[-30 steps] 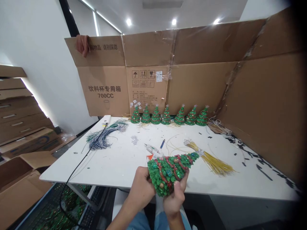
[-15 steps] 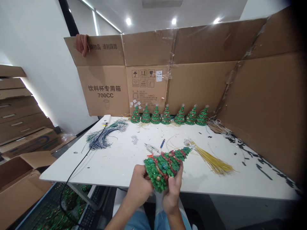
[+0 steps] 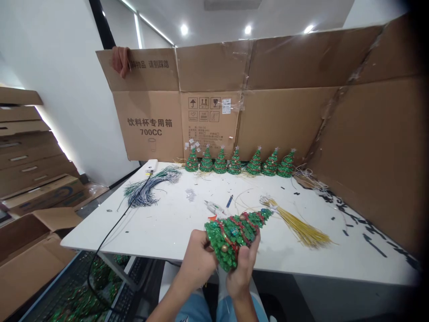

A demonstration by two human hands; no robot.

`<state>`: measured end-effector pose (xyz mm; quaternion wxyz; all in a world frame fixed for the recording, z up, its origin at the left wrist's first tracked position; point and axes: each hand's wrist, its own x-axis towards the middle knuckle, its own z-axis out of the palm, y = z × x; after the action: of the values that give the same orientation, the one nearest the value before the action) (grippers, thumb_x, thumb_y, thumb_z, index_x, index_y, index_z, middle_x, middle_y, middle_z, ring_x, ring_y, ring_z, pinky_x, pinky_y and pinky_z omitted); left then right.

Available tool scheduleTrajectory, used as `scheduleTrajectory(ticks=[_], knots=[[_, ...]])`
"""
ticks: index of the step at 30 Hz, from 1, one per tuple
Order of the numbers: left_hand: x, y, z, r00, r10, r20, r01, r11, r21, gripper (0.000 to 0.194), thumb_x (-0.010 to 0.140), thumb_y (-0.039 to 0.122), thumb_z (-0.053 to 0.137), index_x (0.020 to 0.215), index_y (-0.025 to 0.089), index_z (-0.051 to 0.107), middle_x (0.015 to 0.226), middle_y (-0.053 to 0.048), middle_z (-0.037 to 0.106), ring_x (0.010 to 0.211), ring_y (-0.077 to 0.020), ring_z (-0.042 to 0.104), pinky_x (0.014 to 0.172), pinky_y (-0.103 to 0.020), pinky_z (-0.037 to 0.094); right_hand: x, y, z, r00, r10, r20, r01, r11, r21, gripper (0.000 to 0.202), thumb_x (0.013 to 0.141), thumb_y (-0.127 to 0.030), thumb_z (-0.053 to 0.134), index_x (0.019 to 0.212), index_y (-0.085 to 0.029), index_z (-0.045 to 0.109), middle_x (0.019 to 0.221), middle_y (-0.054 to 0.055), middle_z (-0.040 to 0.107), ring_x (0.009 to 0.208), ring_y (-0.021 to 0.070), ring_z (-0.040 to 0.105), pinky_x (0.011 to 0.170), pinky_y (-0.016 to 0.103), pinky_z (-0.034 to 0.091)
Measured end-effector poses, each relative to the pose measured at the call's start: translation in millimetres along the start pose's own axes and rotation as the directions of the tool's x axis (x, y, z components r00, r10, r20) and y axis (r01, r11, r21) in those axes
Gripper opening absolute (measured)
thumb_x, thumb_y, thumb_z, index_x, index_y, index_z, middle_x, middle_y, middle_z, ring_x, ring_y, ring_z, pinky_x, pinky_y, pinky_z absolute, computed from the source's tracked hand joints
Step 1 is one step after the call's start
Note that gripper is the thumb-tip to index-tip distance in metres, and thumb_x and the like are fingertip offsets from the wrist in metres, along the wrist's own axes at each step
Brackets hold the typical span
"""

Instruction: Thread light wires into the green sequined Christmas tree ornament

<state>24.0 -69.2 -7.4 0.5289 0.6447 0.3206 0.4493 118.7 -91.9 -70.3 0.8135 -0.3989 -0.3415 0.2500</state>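
Note:
A small green decorative Christmas tree (image 3: pixel 234 235), with red garland and gold balls, is held tilted on its side above the table's front edge. Its tip points right and away from me. My left hand (image 3: pixel 200 259) is closed at the base end, some of its fingers hidden behind the tree. Around the lower right side wraps my right hand (image 3: pixel 244 266), thumb on the near face. Just beyond the tree lie a white pen-like tool (image 3: pixel 214 207), a blue pen-like tool (image 3: pixel 229 201) and a small orange-red piece (image 3: pixel 212 218).
Several similar trees (image 3: pixel 234 163) stand along a cardboard wall (image 3: pixel 284 116). Dark cords (image 3: pixel 144 190) lie left on the white table (image 3: pixel 161 232), yellow cords (image 3: pixel 301 226) right. Black scraps (image 3: pixel 373 245) litter the right edge. A crate of trees (image 3: pixel 80 299) stands below left.
The whole view has shifted slightly, so things appear a little further right. Both hands keep their hold on the tree, which has hardly turned.

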Motion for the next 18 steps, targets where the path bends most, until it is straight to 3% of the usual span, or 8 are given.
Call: scheduleTrajectory(ticks=[4,18], knots=[[0,1,-0.1,1.0,0.005,-0.007,-0.005,1.0,0.011,0.034,0.076,0.03,0.072,0.057,0.015,0.048,0.063,0.003,0.034,0.068,-0.0105,0.028,0.056,-0.023,0.026,1,-1,1,0.996,0.084,-0.018,-0.082,0.995,0.055,0.075,0.099,-0.053,0.052,0.164,-0.03,0.022,0.164,0.013,0.038,0.146,0.0352,0.043,0.12,0.063,0.027],[4,6,-1.5,1.0,0.017,0.004,-0.017,1.0,0.013,0.03,0.078,0.032,0.072,0.057,0.012,0.063,0.062,0.001,0.052,0.072,-0.0138,0.042,0.061,-0.022,0.038,2,-12,8,0.994,0.099,-0.038,-0.097,0.994,0.053,0.077,0.097,-0.054,0.053,0.163,-0.029,0.023,0.161,0.013,0.041,0.144,0.0338,0.044,0.12,0.062,0.026]])
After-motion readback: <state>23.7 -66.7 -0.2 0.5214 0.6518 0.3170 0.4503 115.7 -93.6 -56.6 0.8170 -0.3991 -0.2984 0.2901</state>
